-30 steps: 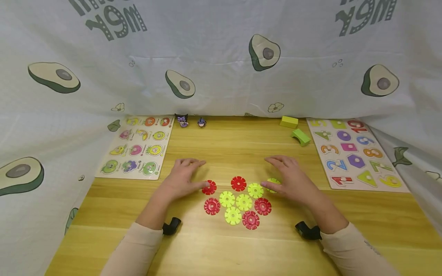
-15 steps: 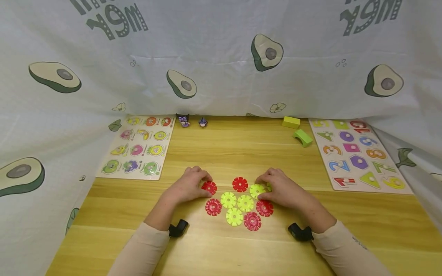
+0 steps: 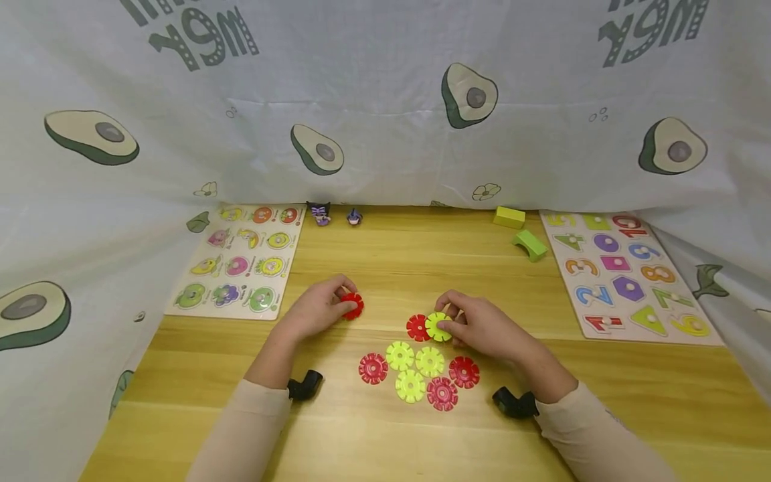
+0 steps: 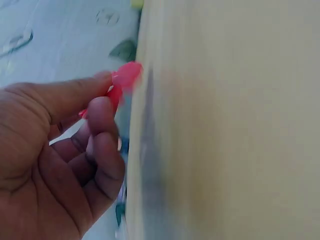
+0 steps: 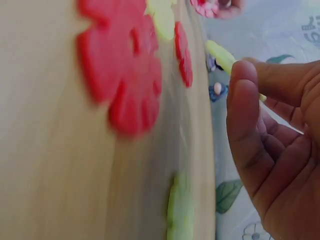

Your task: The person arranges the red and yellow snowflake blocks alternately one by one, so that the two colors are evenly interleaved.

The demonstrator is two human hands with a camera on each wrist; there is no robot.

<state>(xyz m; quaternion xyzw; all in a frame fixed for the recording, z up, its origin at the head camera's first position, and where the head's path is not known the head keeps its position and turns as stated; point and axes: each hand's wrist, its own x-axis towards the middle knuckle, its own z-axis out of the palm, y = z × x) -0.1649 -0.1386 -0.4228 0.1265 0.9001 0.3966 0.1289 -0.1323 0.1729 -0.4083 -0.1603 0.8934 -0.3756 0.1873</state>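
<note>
In the head view my left hand (image 3: 318, 309) pinches a red notched plastic disc (image 3: 352, 306) between thumb and fingers; the left wrist view shows this red disc (image 4: 127, 76) edge-on and blurred, raised off the table. My right hand (image 3: 482, 326) pinches a yellow notched disc (image 3: 437, 327), which in the head view overlaps another red disc (image 3: 415, 328). From the right wrist the held yellow disc (image 5: 220, 55) looks tilted, its lower part behind the fingers. Nearer me lie loose yellow discs (image 3: 410, 386) and red discs (image 3: 442, 393).
A fruit puzzle board (image 3: 235, 261) lies at the left and a number puzzle board (image 3: 629, 278) at the right. Two small figurines (image 3: 319, 213) stand at the back, with a yellow-green block (image 3: 509, 217) and a green arch block (image 3: 530, 245) back right. A printed curtain (image 3: 385, 154) hangs behind.
Both hands have come down and closed on discs. The left hand has carried its red disc away to the back left; the right has moved its yellow disc left beside a red one.
</note>
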